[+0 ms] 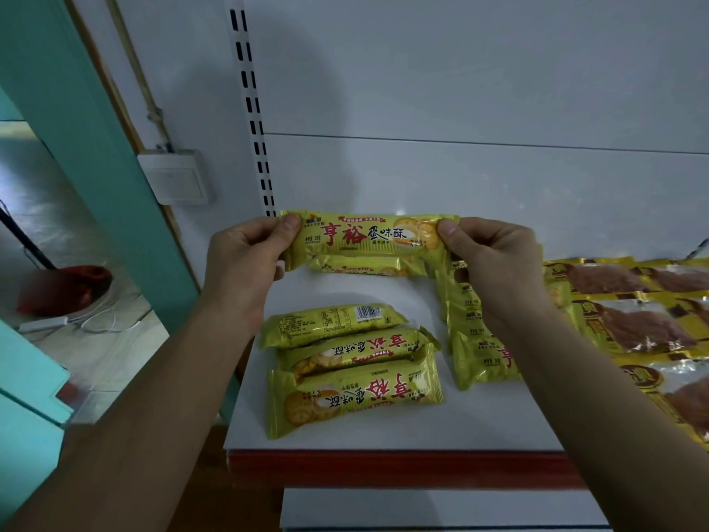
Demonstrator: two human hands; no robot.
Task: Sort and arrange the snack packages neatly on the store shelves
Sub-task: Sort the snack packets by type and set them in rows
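A yellow packet (pixel 368 236) is held level at centre frame, pinched at its ends by the left hand (pixel 245 255) and right hand (pixel 495 259), above the shelf (pixel 403 435). More packets (pixel 353 362) are spread below; jerky packs (pixel 644 320) are stacked at right.

Dim, bluish light; soft shadows on wall; wide-angle edge distortion

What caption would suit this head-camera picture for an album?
Both hands, left and right, hold a yellow biscuit pack by its ends above the white shelf.
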